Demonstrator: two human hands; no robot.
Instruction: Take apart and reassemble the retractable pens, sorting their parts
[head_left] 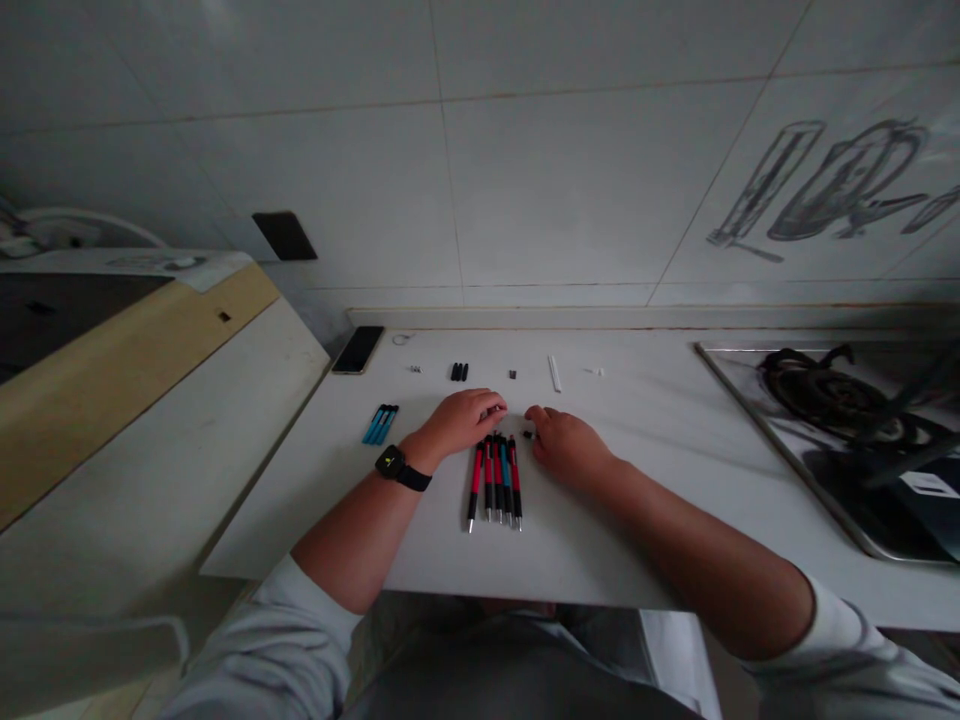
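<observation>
Several click pens (488, 480), mostly red and black with one blue among them, lie side by side near the front of the counter. Just above their upper ends is my left hand (466, 418), its fingers curled into a pinch; whatever is in them is too small to make out. My right hand (568, 444) rests on the counter to the right of the pens with fingers bent together. A small black piece (528, 434) shows at its fingertips, and I cannot tell whether it is held or only touched. Blue pen barrels (381, 424) lie left of my left hand.
Along the back of the white counter (637, 390) sit tiny metallic parts (415, 370), black grips (459, 372), small dark pieces (513, 375), thin white tubes (554, 373) and small white bits (596, 372). A phone (358, 350) lies back left; a gas stove (832, 440) stands right.
</observation>
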